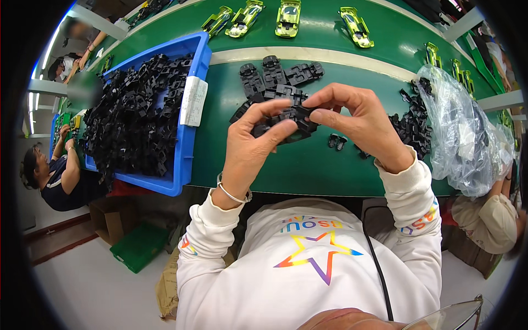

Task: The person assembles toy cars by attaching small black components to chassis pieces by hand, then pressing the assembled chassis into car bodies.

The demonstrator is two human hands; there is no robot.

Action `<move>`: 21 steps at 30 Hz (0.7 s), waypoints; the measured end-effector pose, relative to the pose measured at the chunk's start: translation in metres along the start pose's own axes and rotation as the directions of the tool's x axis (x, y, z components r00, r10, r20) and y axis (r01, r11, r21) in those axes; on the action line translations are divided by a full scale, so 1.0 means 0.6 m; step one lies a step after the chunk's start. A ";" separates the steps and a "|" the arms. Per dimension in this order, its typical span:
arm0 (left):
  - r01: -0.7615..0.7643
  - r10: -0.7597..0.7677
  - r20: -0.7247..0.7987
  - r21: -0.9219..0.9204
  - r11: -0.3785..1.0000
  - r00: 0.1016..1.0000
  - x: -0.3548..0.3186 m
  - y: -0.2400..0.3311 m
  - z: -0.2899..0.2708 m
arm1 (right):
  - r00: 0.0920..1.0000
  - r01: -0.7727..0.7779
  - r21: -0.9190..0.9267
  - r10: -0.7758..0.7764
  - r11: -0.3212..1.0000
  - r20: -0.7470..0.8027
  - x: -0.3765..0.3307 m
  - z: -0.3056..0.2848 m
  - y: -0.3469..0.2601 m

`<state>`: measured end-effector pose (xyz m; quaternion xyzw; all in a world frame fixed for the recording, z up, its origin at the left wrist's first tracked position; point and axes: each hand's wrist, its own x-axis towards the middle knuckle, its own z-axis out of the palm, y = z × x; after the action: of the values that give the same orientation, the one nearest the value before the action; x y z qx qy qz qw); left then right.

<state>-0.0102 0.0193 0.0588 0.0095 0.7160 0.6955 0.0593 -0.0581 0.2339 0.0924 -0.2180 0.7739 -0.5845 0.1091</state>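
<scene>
One black plastic part (298, 117) sits gripped between the left hand's (250, 137) thumb and fingers, the right hand (357, 118) pinching its edge, right of the blue bin (185, 151).

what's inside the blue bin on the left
The blue bin holds a heap of black parts. Whatever lies beneath the top layer, and most of the bottom, is covered.

Counter (212, 146), beyond far edge: yellow-green toy cars (288, 23), at least seven. Near edge: blue crate (185, 148), one; clear plastic bag (461, 132), one. Black parts (140, 115): too many to count in crate; at least three by far edge.
</scene>
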 end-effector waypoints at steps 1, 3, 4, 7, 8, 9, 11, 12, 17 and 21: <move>-0.014 0.007 -0.090 -0.078 0.997 0.996 -0.002 -0.001 0.004 | 1.000 -0.006 0.001 0.006 1.000 0.015 0.002 0.003 0.001; -0.041 0.020 -0.133 -0.161 0.986 0.991 -0.002 -0.016 0.009 | 0.999 -0.033 0.029 0.033 0.999 0.031 0.002 0.009 0.000; -0.076 0.033 -0.179 -0.241 0.968 0.983 -0.001 -0.022 0.012 | 0.997 -0.057 0.056 0.055 0.997 0.049 0.001 0.013 0.000; -0.160 0.111 -0.216 -0.229 0.960 0.970 0.005 -0.022 0.024 | 0.992 -0.126 0.132 0.124 0.983 0.020 -0.001 0.028 0.001; -0.235 0.177 -0.241 -0.241 0.942 0.954 0.008 -0.025 0.029 | 0.992 -0.126 0.135 0.124 0.983 0.024 -0.002 0.030 -0.001; -0.279 0.227 -0.279 -0.163 0.946 0.933 0.012 -0.026 0.034 | 0.988 -0.154 0.131 0.153 0.979 0.013 -0.002 0.029 -0.006; -0.293 0.249 -0.268 -0.141 0.946 0.931 0.014 -0.031 0.033 | 0.982 -0.186 0.125 0.188 0.974 -0.006 -0.003 0.029 -0.003; -0.312 0.274 -0.259 -0.118 0.943 0.926 0.015 -0.033 0.033 | 0.996 -0.047 -0.004 0.046 0.999 -0.070 -0.003 0.031 0.005; -0.319 0.269 -0.286 -0.145 0.937 0.920 0.008 -0.020 0.050 | 0.977 0.136 -0.033 -0.140 0.990 -0.164 0.003 0.043 0.024; -0.269 0.186 -0.341 -0.216 0.938 0.922 0.010 -0.020 0.058 | 0.968 -0.219 0.478 0.250 0.851 -0.002 0.000 0.056 0.029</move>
<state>-0.0117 0.0541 0.0453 -0.0258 0.6131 0.7776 -0.1368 -0.0473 0.2089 0.0661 -0.0700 0.6312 -0.7448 0.2048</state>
